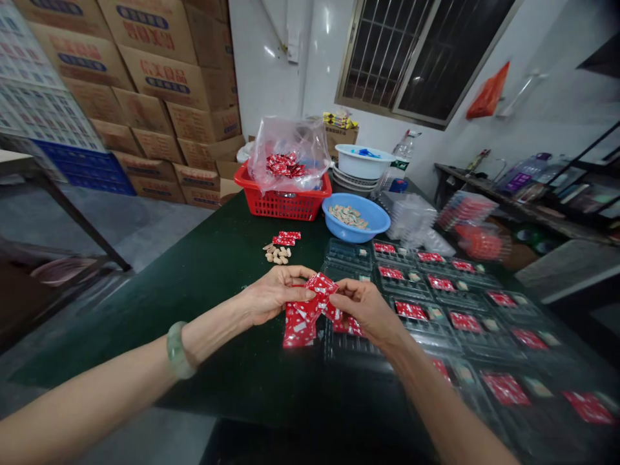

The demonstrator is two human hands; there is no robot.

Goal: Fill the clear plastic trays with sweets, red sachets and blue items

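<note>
My left hand (278, 294), with a pale green bangle on its wrist, pinches several red packets (301, 323) with white spots; some hang below the fingers. My right hand (361, 307) is closed on a red packet (329, 310) from the same cluster, the fingertips of both hands close together. Under my right hand another red packet lies in a clear plastic tray (339, 349), partly hidden. Beyond my left hand, a small pile of beige pieces (278, 254) lies beside a few red packets (287, 238) on the dark green table (217, 271).
Rows of clear trays (465, 323), many with a red packet and a small pale piece, cover the right side. At the back stand a red basket (285, 205) with a bag of packets, a blue basin (356, 227) of small pieces and stacked clear trays (411, 216). Cartons (165, 77) rise behind.
</note>
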